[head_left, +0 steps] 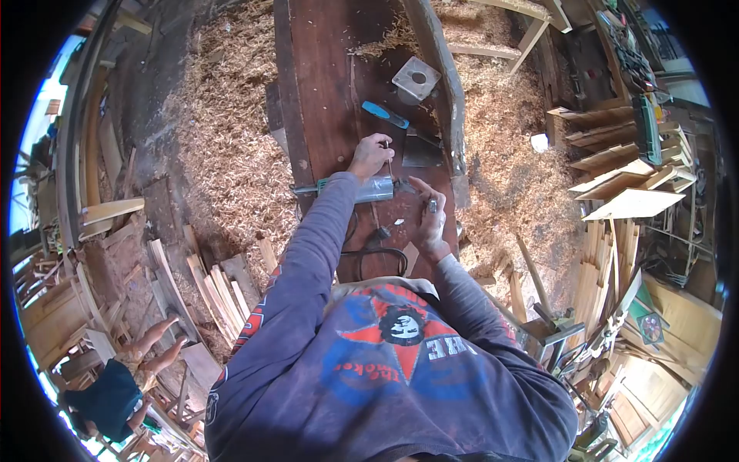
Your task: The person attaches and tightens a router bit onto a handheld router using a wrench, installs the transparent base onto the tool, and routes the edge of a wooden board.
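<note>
My left hand (372, 156) is closed in a pinch at the top of a thin metal rod (390, 163), whose full shape I cannot make out. Below that hand lies a grey metal cylinder (375, 189) with a shaft at its left end and greenish parts beside it, on the dark wooden bench (327, 100). A small dark metal piece (405, 186) sits at the cylinder's right end. My right hand (431, 217) is beside this piece, index finger stretched toward it and a ring-like band showing; I see nothing held there.
Farther up the bench are a blue oblong tool (385, 115), a square metal housing (416, 79) with a round hole, and a flat dark plate (422, 152). A black cable (377, 252) lies near my body. Wood shavings (231, 131) cover the floor; another person (108, 396) is at lower left.
</note>
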`<control>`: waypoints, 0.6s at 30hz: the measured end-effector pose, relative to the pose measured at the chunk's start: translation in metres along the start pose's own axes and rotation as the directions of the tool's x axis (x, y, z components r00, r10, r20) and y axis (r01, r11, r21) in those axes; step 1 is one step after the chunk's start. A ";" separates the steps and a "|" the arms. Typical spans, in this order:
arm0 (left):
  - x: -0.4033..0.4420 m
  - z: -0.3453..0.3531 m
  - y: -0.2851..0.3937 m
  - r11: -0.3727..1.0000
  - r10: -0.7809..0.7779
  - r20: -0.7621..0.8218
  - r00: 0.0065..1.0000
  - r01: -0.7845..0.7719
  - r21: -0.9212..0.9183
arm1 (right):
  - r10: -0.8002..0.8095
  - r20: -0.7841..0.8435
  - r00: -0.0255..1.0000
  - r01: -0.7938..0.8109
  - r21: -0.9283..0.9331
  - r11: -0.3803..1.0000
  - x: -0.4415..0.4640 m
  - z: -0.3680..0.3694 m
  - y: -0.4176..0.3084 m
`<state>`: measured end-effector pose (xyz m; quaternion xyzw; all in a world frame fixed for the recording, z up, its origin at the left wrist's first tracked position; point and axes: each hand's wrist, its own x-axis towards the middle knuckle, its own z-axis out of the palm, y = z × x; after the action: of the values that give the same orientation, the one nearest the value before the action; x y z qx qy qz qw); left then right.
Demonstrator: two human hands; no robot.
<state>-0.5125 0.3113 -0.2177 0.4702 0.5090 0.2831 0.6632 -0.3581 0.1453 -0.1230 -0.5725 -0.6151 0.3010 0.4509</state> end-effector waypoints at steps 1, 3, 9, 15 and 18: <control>-0.001 0.001 0.002 1.000 -0.001 0.001 1.000 0.001 -0.003 | -0.090 -0.055 0.994 0.089 -0.030 0.996 0.001 0.004 0.001; -0.003 0.002 0.007 0.999 0.009 -0.012 1.000 -0.008 0.037 | -0.182 -0.104 0.978 0.176 -0.066 0.982 0.008 0.006 -0.007; -0.032 0.020 0.024 0.980 0.199 -0.126 0.972 -0.198 0.023 | 0.147 0.059 0.987 -0.145 -0.037 0.989 0.052 0.012 -0.014; -0.033 0.029 0.012 0.959 0.282 -0.267 0.922 -0.269 0.085 | 0.217 0.094 0.972 -0.195 -0.201 0.960 0.077 0.011 -0.026; -0.032 0.033 0.006 0.960 0.252 -0.289 0.923 -0.201 0.195 | 0.153 0.119 0.981 -0.143 -0.088 0.986 0.091 0.018 0.001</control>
<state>-0.4906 0.2753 -0.1981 0.5278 0.5704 0.3863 0.4968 -0.3683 0.2367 -0.1121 -0.6140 -0.6093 0.3445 0.3649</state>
